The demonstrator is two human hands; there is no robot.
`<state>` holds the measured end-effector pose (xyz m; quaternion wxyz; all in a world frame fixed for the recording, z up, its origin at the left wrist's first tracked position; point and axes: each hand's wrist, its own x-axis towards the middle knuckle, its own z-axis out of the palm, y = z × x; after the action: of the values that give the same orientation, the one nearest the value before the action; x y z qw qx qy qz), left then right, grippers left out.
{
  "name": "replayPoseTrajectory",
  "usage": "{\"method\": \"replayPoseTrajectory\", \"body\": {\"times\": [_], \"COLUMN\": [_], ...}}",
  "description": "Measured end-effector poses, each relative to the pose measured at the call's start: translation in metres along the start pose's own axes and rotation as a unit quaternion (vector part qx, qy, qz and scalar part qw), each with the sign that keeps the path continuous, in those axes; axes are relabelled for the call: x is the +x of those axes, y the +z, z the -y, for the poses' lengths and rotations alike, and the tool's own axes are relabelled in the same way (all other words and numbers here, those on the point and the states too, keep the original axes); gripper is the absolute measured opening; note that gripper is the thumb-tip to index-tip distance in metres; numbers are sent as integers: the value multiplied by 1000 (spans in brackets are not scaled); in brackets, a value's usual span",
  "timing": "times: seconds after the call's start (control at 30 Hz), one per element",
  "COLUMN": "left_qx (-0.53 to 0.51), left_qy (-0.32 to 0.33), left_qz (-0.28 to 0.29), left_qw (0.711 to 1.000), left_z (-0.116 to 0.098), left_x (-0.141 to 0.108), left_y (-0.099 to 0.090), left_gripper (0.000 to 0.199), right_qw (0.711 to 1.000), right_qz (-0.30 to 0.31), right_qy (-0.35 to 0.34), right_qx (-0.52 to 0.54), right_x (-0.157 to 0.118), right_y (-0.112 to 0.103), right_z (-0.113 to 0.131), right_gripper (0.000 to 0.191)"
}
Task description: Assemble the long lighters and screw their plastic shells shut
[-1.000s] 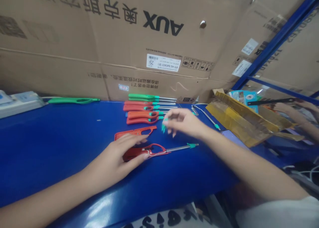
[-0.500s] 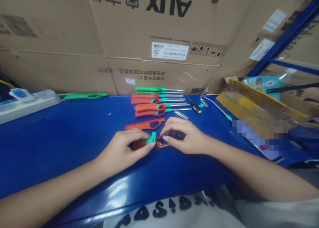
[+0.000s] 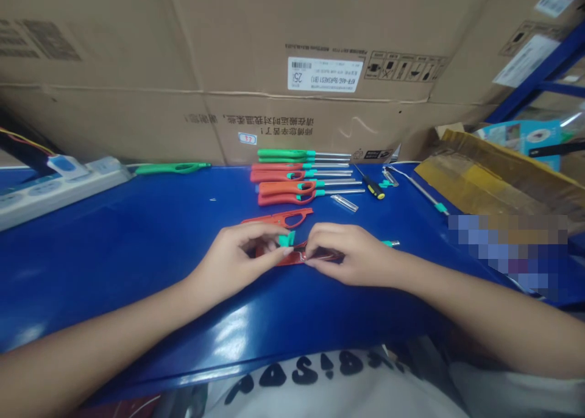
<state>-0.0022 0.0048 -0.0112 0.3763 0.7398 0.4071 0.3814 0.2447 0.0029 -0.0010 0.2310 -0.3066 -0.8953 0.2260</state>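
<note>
My left hand (image 3: 242,253) is closed around the left end of an open red lighter shell (image 3: 289,259). Its thumb and fingertips are by a small green plastic part (image 3: 287,240), which stands up from the shell. Fingers pinched, my right hand (image 3: 342,253) works at the shell's right side, where a thin pale wire (image 3: 302,256) shows. What else those fingertips grip is hidden. Past the right hand, a green collar and metal tip (image 3: 392,244) stick out. Just behind both hands lies the other red shell half (image 3: 295,217).
Several red and green lighters (image 3: 287,189) lie in a row behind, near a cardboard wall (image 3: 228,52). A screwdriver (image 3: 375,189) and a clear plastic piece (image 3: 344,203) are to their right. A power strip (image 3: 91,183) sits left; a taped carton (image 3: 484,174) stands right.
The camera view has tilted down and shifted left. My right hand has come closer to my left along the shell. The green collar and metal tip now show beyond the right wrist.
</note>
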Motion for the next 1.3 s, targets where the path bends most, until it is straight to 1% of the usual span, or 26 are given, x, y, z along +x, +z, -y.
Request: {"method": "replayPoseTrajectory", "body": {"times": [0.1, 0.17, 0.23, 0.27, 0.37, 0.43, 0.5, 0.57, 0.63, 0.7, 0.77, 0.93, 1.03, 1.1, 1.2, 1.3], "left_qx": [13, 39, 69, 79, 99, 117, 150, 191, 222, 238, 245, 228, 213, 205, 199, 189], "left_qy": [8, 38, 74, 88, 112, 126, 144, 161, 170, 174, 177, 174, 159, 141, 114, 92], "left_qz": [0, 3, 20, 32, 70, 76, 69, 66, 76, 92, 107, 118, 124, 129, 129, 128], "left_qw": [1000, 998, 995, 992, 986, 982, 976, 966, 957, 951, 947, 951, 956, 960, 965, 969], "left_z": [2, 2, 0, -1, -3, -4, -4, -3, -1, 1, 4, 7, 6, 5, 3, 2], "left_x": [1, 1, 0, -1, -4, -5, -5, -4, -3, -3, -2, -2, -3, -3, -3, -3], "left_y": [-1, -2, -1, -1, 2, 3, 3, 1, 0, -2, -2, -3, -2, -2, -2, -2], "left_gripper": [27, 26, 25, 24, 25, 27, 31, 36, 38, 38, 37, 29, 26, 25, 25, 26], "right_qw": [999, 998, 998, 998, 996, 994, 994, 994, 994, 994, 994, 991, 990, 991, 992, 991], "right_qz": [-10, -35, -60, -63, -47, -42, -51, -56, -41, -11, 20, 59, 82, 85, 63, 61], "right_qy": [10, 18, 13, -2, -61, -68, -39, 10, 55, 81, 91, 104, 98, 83, 60, 23], "right_qx": [35, 39, 27, 15, -40, -70, -86, -92, -88, -68, -49, -58, -64, -69, -88, -120], "right_x": [1, 2, 3, 4, 4, 4, 3, 1, 0, 0, -1, 0, 0, 0, -1, -2], "right_y": [-2, -2, -1, 0, 1, -1, -6, -13, -21, -28, -31, -30, -29, -29, -28, -24], "right_z": [0, 0, -1, 0, 2, 2, 1, -2, -6, -9, -10, -6, -4, -3, -2, -3], "right_gripper": [7, 17, 27, 26, 10, 12, 13, 12, 11, 11, 9, 8, 9, 10, 11, 12]}}
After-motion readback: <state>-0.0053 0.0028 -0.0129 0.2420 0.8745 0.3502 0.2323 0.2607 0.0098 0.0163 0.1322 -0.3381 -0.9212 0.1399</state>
